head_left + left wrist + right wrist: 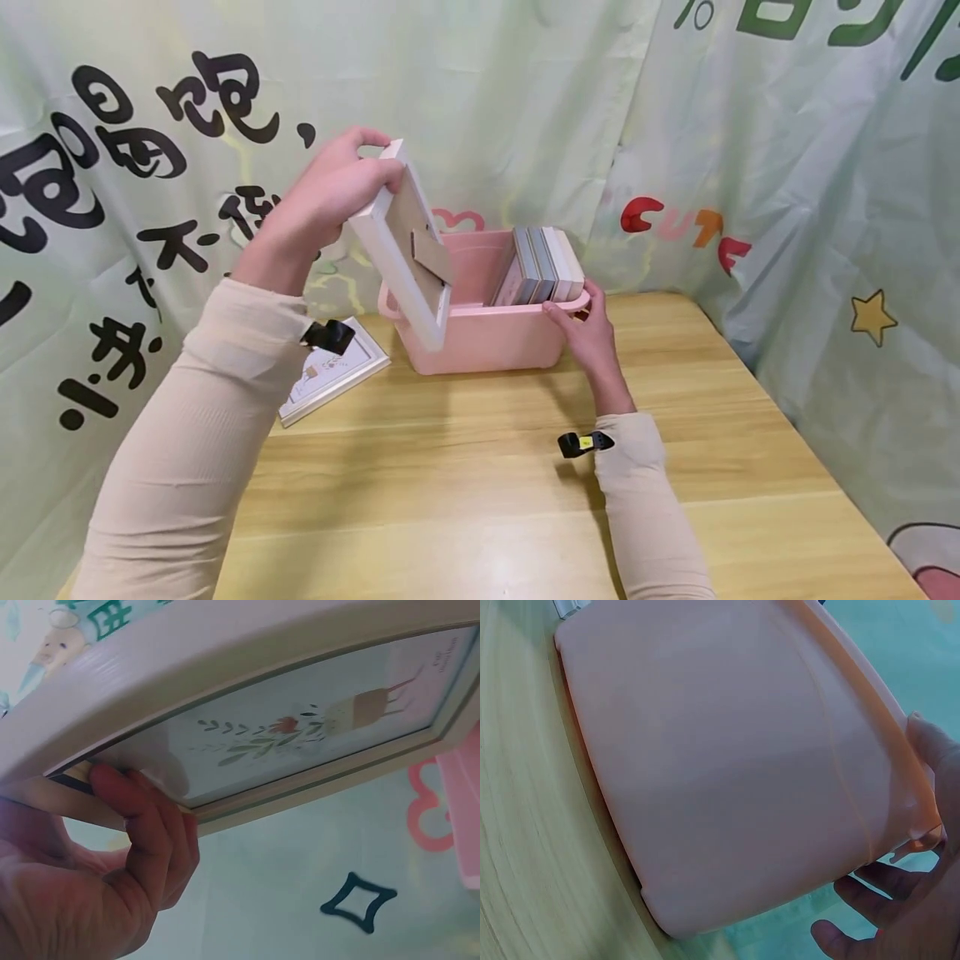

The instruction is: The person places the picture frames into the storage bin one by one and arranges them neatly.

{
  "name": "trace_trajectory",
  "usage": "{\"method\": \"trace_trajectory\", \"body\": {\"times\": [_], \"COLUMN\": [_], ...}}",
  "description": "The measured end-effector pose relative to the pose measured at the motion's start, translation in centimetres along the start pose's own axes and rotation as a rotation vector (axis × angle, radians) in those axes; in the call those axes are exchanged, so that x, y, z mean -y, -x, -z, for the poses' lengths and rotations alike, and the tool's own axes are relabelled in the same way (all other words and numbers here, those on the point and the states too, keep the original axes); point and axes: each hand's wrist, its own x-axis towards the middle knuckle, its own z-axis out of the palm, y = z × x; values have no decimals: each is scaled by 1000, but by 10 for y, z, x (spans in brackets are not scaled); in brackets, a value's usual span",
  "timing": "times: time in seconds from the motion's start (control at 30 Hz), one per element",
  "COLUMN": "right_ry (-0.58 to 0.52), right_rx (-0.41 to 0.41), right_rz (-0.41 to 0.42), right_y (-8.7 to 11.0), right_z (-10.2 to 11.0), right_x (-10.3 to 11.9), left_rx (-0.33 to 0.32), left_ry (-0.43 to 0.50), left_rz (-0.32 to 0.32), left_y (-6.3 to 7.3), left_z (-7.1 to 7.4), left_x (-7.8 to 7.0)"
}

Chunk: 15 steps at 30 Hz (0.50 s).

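My left hand point(341, 183) grips the top edge of a white picture frame point(401, 267), held tilted at the left end of a pink plastic bin point(487, 337). The frame's brown backing and stand flap face me in the head view; its front, with a plant print point(285, 727) behind glass, shows in the left wrist view. My right hand point(592, 333) holds the bin's right end, thumb on the rim and fingers under it. Several picture frames point(543, 267), grey-edged and white, stand on edge in the right part of the bin.
Another white picture frame point(337, 367) lies face up on the wooden table point(480, 475), left of the bin and partly behind my left forearm. A printed cloth curtain point(525, 117) hangs behind the table and along its sides.
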Motion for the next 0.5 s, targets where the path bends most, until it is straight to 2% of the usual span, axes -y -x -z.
{"method": "trace_trajectory", "body": {"times": [0.13,0.5], "right_ry": [-6,1], "right_rx": [1,9], "right_rz": [-14,-7], "right_y": [2,1], "right_z": [1,2], "right_x": [0,1], "left_rx": [-29,-88], "left_ry": [41,40], "left_rz": [15,67], "left_y": [-14,-45], "left_z": [-12,-37], "left_x": [-6,-15]}}
